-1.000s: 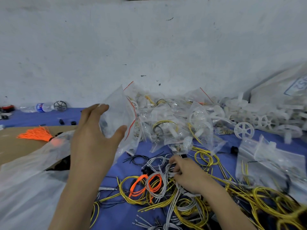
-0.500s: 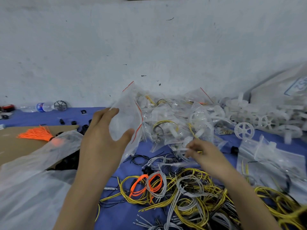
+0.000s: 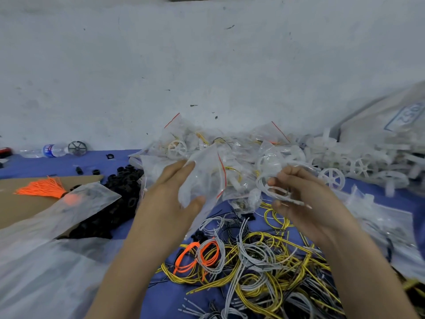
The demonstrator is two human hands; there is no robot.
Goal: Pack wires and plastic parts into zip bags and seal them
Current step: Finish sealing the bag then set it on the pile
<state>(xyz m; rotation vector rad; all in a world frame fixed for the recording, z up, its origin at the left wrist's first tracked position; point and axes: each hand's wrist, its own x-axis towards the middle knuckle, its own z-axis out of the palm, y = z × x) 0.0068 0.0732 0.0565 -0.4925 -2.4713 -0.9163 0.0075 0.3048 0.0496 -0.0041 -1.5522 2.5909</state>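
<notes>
A thin, slippery bag [image 3: 205,173] is pinched by the left hand [image 3: 170,203] above the loose wires [image 3: 253,261], and a soft, light wire loop [image 3: 264,188] is pinched by the right hand [image 3: 305,203] just beside it, so the bag is probably best gripped at its red-lined mouth.

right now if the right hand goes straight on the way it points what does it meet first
Probably the clear zip bag that the left hand holds: the right hand, pinching a white wire loop, points left toward it. Depth is unclear.
</notes>
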